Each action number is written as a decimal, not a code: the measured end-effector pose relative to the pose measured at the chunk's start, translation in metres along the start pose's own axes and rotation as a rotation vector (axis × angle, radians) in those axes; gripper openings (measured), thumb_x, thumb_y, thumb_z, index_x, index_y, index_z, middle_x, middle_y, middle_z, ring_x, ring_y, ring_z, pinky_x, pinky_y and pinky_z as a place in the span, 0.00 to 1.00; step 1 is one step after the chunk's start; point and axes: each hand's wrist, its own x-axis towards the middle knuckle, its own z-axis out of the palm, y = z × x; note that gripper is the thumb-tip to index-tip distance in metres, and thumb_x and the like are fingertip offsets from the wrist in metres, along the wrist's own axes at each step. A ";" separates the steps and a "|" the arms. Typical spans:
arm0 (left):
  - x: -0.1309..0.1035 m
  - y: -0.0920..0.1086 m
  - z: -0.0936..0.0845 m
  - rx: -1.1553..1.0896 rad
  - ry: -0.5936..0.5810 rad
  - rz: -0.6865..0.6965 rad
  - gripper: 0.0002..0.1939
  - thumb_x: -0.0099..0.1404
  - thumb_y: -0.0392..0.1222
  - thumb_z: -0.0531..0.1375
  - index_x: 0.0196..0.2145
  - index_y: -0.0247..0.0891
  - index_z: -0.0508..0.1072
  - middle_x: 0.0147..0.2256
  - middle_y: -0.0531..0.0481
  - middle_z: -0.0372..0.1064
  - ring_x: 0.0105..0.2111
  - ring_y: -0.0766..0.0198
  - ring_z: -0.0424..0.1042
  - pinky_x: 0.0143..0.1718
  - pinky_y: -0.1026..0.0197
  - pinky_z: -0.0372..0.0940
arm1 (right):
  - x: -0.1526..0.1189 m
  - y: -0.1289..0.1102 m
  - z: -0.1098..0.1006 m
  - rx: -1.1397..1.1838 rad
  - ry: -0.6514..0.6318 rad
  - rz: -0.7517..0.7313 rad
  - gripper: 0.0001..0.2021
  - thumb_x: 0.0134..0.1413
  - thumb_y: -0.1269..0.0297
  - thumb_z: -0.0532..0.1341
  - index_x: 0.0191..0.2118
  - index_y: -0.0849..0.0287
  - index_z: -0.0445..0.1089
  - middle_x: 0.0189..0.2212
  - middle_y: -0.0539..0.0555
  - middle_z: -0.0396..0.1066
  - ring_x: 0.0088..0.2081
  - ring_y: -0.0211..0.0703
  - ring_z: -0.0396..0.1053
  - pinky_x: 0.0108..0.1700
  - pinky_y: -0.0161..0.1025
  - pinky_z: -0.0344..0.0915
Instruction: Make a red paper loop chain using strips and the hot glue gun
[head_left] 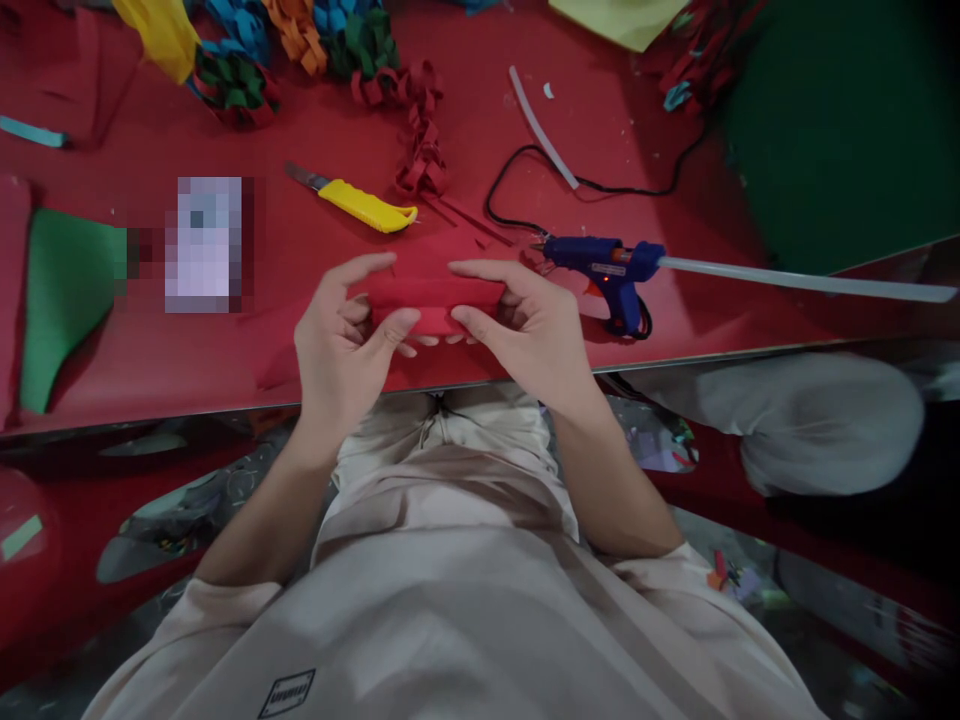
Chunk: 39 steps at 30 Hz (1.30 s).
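Between my two hands, near the table's front edge, is a folded piece of red paper (pixel 439 292). My left hand (pixel 349 325) pinches its left end, thumb on the near side and index finger stretched along the far side. At the other end my right hand (pixel 529 320) grips it the same way, and the remaining fingers of both hands curl underneath. Just right of my right hand lies a blue glue gun (pixel 600 258) with a long white glue stick (pixel 810 278) out of its back. A yellow utility knife (pixel 367 205) lies beyond my hands, its blade out to the left.
Chains of curled paper strips (pixel 367 45) in several colours lie at the back of the red table (pixel 247 180). A loose glue stick (pixel 541 125) rests near the black cord (pixel 517 155). Green paper (pixel 67 290) and a blurred-out object (pixel 202 245) are at left. Someone's leg (pixel 825 420) shows at right.
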 end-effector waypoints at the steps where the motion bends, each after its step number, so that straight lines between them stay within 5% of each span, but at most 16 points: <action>1: 0.001 0.001 -0.002 -0.005 -0.035 -0.009 0.32 0.64 0.60 0.69 0.60 0.44 0.69 0.36 0.51 0.80 0.31 0.60 0.83 0.31 0.62 0.77 | 0.001 0.000 -0.001 -0.009 0.003 -0.004 0.20 0.56 0.53 0.71 0.53 0.51 0.77 0.44 0.53 0.81 0.44 0.48 0.80 0.45 0.43 0.79; 7: 0.007 -0.002 -0.002 -0.062 -0.027 -0.048 0.29 0.63 0.51 0.71 0.58 0.42 0.70 0.37 0.50 0.81 0.30 0.60 0.83 0.32 0.63 0.79 | 0.005 0.004 0.000 0.126 -0.058 0.077 0.19 0.57 0.55 0.71 0.51 0.55 0.75 0.35 0.51 0.81 0.31 0.42 0.81 0.33 0.37 0.77; 16: 0.013 -0.006 -0.002 -0.151 -0.049 -0.096 0.17 0.64 0.50 0.69 0.43 0.36 0.75 0.33 0.50 0.81 0.29 0.60 0.83 0.32 0.64 0.79 | 0.007 0.002 -0.002 0.164 -0.140 0.143 0.16 0.59 0.56 0.68 0.47 0.61 0.75 0.31 0.51 0.80 0.29 0.40 0.81 0.27 0.31 0.72; 22: 0.011 -0.001 -0.001 -0.101 -0.074 -0.022 0.20 0.64 0.53 0.70 0.44 0.37 0.72 0.31 0.51 0.79 0.27 0.59 0.82 0.29 0.64 0.78 | 0.006 -0.001 0.009 0.180 -0.091 0.130 0.20 0.53 0.56 0.72 0.47 0.59 0.70 0.24 0.46 0.76 0.25 0.39 0.78 0.25 0.31 0.69; 28: 0.009 -0.002 0.000 -0.070 -0.065 -0.022 0.16 0.64 0.48 0.69 0.44 0.38 0.72 0.32 0.54 0.78 0.28 0.61 0.82 0.29 0.64 0.79 | 0.007 0.001 0.009 0.183 -0.069 0.090 0.14 0.57 0.60 0.69 0.46 0.58 0.70 0.29 0.48 0.78 0.26 0.39 0.79 0.26 0.32 0.72; 33: 0.011 -0.005 -0.005 -0.092 -0.077 -0.058 0.17 0.62 0.48 0.71 0.44 0.37 0.73 0.34 0.51 0.78 0.29 0.61 0.82 0.30 0.63 0.79 | 0.005 -0.003 0.005 0.179 -0.173 0.115 0.23 0.52 0.56 0.74 0.51 0.58 0.72 0.33 0.50 0.80 0.30 0.40 0.80 0.28 0.33 0.74; 39: 0.010 0.000 -0.010 -0.174 -0.221 -0.162 0.22 0.65 0.52 0.69 0.50 0.35 0.73 0.33 0.48 0.80 0.28 0.58 0.83 0.28 0.64 0.78 | 0.007 0.000 0.009 0.140 -0.040 0.112 0.12 0.61 0.55 0.66 0.39 0.60 0.77 0.24 0.48 0.76 0.22 0.36 0.75 0.23 0.31 0.68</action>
